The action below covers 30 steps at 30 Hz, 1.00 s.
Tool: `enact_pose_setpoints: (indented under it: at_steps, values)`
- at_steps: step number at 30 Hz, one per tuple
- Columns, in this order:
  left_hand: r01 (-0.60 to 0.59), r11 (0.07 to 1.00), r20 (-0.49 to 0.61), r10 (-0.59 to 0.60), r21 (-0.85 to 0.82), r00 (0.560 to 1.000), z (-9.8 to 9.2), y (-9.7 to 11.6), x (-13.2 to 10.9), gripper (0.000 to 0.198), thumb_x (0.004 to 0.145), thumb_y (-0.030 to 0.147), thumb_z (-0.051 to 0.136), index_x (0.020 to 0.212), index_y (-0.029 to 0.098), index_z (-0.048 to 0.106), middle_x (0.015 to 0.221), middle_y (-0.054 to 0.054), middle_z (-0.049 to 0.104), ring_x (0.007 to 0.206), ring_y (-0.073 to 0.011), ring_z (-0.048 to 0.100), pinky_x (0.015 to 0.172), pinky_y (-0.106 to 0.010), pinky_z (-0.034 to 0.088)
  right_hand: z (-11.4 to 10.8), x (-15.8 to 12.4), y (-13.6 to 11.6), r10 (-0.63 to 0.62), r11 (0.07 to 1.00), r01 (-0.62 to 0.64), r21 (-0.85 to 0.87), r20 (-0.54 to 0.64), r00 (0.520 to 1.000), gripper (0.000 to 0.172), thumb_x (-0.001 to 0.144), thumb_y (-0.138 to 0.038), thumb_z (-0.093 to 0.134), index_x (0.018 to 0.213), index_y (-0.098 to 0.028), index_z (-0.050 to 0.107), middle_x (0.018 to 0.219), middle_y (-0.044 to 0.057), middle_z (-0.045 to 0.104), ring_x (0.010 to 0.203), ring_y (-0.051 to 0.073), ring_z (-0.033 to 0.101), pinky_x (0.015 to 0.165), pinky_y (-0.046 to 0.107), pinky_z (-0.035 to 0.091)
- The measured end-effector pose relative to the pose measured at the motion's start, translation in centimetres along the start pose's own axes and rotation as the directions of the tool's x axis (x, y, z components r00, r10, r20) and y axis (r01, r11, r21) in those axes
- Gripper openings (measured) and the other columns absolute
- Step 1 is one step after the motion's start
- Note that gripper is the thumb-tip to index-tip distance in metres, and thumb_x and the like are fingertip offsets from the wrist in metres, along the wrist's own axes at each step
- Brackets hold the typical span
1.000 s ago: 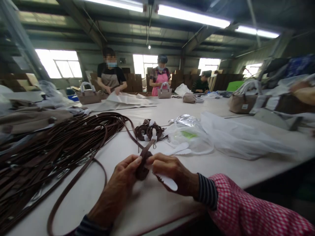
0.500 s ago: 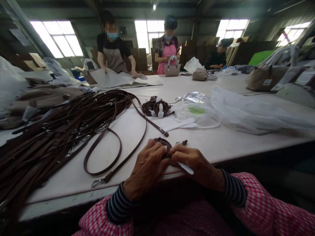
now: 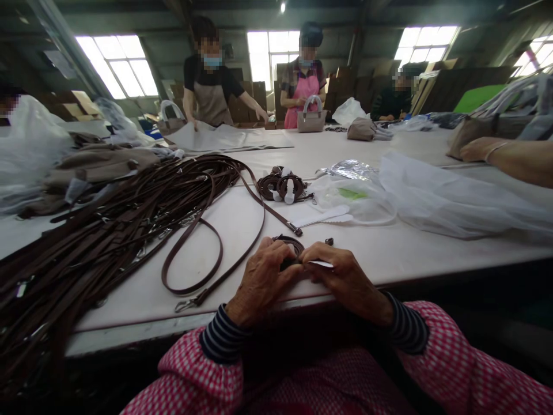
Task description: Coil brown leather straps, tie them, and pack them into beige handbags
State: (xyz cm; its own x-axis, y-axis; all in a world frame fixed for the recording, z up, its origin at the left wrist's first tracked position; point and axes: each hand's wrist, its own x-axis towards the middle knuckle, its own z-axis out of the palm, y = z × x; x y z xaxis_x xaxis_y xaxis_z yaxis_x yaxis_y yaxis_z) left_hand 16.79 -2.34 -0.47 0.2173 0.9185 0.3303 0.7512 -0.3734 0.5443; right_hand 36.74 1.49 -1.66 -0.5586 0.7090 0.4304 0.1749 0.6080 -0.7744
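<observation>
My left hand [image 3: 263,279] and my right hand [image 3: 343,276] meet at the near edge of the white table [image 3: 242,230]. Both are closed on a coiled brown strap [image 3: 290,246], which shows between the fingers. A thin white strip [image 3: 322,264] lies under my right fingers. A small metal clip [image 3: 329,241] sticks out just beyond my right hand. A loose brown strap [image 3: 216,253] loops on the table to the left of my hands.
A big heap of brown straps [image 3: 95,230] covers the left. Coiled, tied straps [image 3: 283,185] and clear plastic bags [image 3: 432,196] lie further back. Another person's forearm [image 3: 505,155] reaches in from the right. Three people work with bags [image 3: 311,118] at the far end.
The view dropped from looking across the table to looking at my lap. My hands brought the strap coil down to the table edge, and a forearm came in at the right.
</observation>
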Motion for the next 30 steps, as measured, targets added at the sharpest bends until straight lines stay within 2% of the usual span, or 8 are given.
enact_pose_setpoints:
  at_steps: [3, 7, 10, 15, 21, 22, 26, 30]
  values:
    - [-0.024, 0.999, 0.012, 0.023, 0.030, 1.000, 0.1, 0.4, -0.2, 0.009, 0.097, 0.027, 0.067, 0.091, 0.020, 0.069, 0.092, -0.002, 0.067, 0.094, -0.0230, 0.055, 0.098, -0.040, 0.040, 0.0, 0.6, -0.1, 0.105, 0.994, -0.106, 0.029, 0.030, 0.994, 0.021, 0.102, -0.022, 0.056, 0.085, -0.018, 0.069, 0.082, 0.002, 0.066, 0.066, 0.013, 0.060, 0.062, 0.024, 0.048]
    - [-0.068, 0.998, 0.044, 0.068, 0.008, 0.997, -0.3, 0.3, -0.4, 0.008, 0.098, 0.019, 0.063, 0.099, 0.020, 0.070, 0.101, -0.003, 0.068, 0.098, -0.0225, 0.057, 0.105, -0.041, 0.038, 0.0, 1.1, -0.3, 0.156, 0.987, -0.156, 0.048, 0.009, 0.988, 0.025, 0.102, -0.025, 0.056, 0.082, -0.018, 0.069, 0.076, 0.001, 0.064, 0.067, 0.013, 0.059, 0.063, 0.024, 0.048]
    - [-0.076, 0.997, 0.053, 0.075, 0.026, 0.996, -0.3, 0.2, -0.3, 0.011, 0.101, 0.023, 0.060, 0.100, 0.020, 0.070, 0.100, -0.003, 0.067, 0.098, -0.0228, 0.057, 0.104, -0.041, 0.039, 0.2, 1.1, -0.4, 0.188, 0.977, -0.187, 0.101, 0.004, 0.982, 0.022, 0.101, -0.026, 0.058, 0.082, -0.018, 0.067, 0.075, 0.001, 0.064, 0.065, 0.014, 0.058, 0.062, 0.025, 0.047]
    - [-0.071, 0.994, 0.049, 0.067, 0.087, 0.997, 0.2, -0.3, 0.0, 0.018, 0.101, 0.036, 0.063, 0.094, 0.020, 0.069, 0.097, -0.005, 0.066, 0.098, -0.0257, 0.054, 0.095, -0.041, 0.043, 0.6, 0.9, -0.4, 0.041, 0.999, -0.041, 0.012, -0.024, 0.999, 0.024, 0.100, -0.026, 0.059, 0.078, -0.019, 0.064, 0.080, 0.001, 0.061, 0.073, 0.014, 0.057, 0.070, 0.028, 0.045]
    - [-0.079, 0.997, 0.021, 0.078, 0.008, 0.997, 0.4, -0.8, -0.1, 0.012, 0.098, 0.033, 0.067, 0.096, 0.021, 0.066, 0.097, -0.004, 0.066, 0.098, -0.0253, 0.054, 0.094, -0.040, 0.043, 0.8, 1.4, -0.3, 0.212, 0.973, -0.213, 0.084, 0.017, 0.977, 0.025, 0.100, -0.034, 0.059, 0.082, -0.018, 0.065, 0.071, -0.001, 0.059, 0.061, 0.012, 0.055, 0.059, 0.025, 0.044]
    - [-0.056, 0.997, 0.009, 0.057, -0.045, 0.998, 0.3, -0.8, -0.2, 0.011, 0.097, 0.031, 0.068, 0.102, 0.022, 0.064, 0.099, -0.003, 0.066, 0.098, -0.0247, 0.055, 0.094, -0.039, 0.044, 0.8, 1.5, -0.3, 0.243, 0.962, -0.245, 0.119, 0.026, 0.970, 0.023, 0.098, -0.035, 0.062, 0.082, -0.018, 0.065, 0.071, -0.001, 0.060, 0.062, 0.012, 0.056, 0.059, 0.025, 0.045]
    - [0.132, 0.960, -0.011, -0.139, -0.249, 0.990, -0.3, -0.6, -0.1, 0.037, 0.091, 0.020, 0.064, 0.126, 0.023, 0.051, 0.101, -0.001, 0.065, 0.090, -0.0213, 0.059, 0.084, -0.034, 0.046, 1.0, 2.0, -0.4, 0.369, 0.866, -0.366, 0.342, 0.057, 0.928, 0.021, 0.088, -0.037, 0.071, 0.084, -0.018, 0.062, 0.068, -0.002, 0.063, 0.056, 0.011, 0.058, 0.055, 0.023, 0.048]
    - [0.207, 0.958, -0.037, -0.218, -0.197, 0.975, -0.3, -0.2, 0.4, 0.009, 0.099, 0.027, 0.048, 0.101, 0.023, 0.055, 0.087, 0.000, 0.060, 0.081, -0.0201, 0.056, 0.077, -0.033, 0.040, 1.3, 2.9, -0.6, 0.426, 0.790, -0.406, 0.459, 0.065, 0.902, 0.027, 0.081, -0.038, 0.077, 0.088, -0.019, 0.060, 0.064, -0.004, 0.063, 0.049, 0.009, 0.056, 0.046, 0.019, 0.045]
